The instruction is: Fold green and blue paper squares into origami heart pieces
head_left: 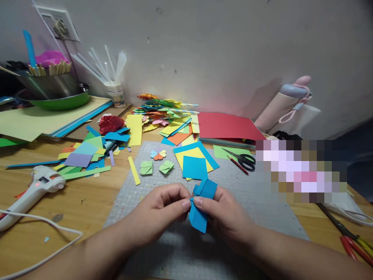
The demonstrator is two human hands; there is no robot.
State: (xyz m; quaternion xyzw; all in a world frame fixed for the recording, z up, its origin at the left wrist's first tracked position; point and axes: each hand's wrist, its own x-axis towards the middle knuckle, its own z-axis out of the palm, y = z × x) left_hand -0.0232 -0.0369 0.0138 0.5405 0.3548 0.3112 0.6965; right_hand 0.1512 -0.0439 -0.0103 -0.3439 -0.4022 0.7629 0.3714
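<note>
A folded piece of blue paper is held up above the grey cutting mat. My left hand pinches its left edge between thumb and fingers. Around its right side my right hand is closed, the thumb pressing on the middle of the paper. Just beyond lies a flat blue square on a yellow and blue sheet. Two green folded paper pieces and a multicoloured paper flower rest on the mat to the left of it.
A white glue gun with a cord lies at left, near paper scraps. Black scissors and a red pencil are at right. Behind stand a cup of glue sticks, a red sheet and a pink bottle.
</note>
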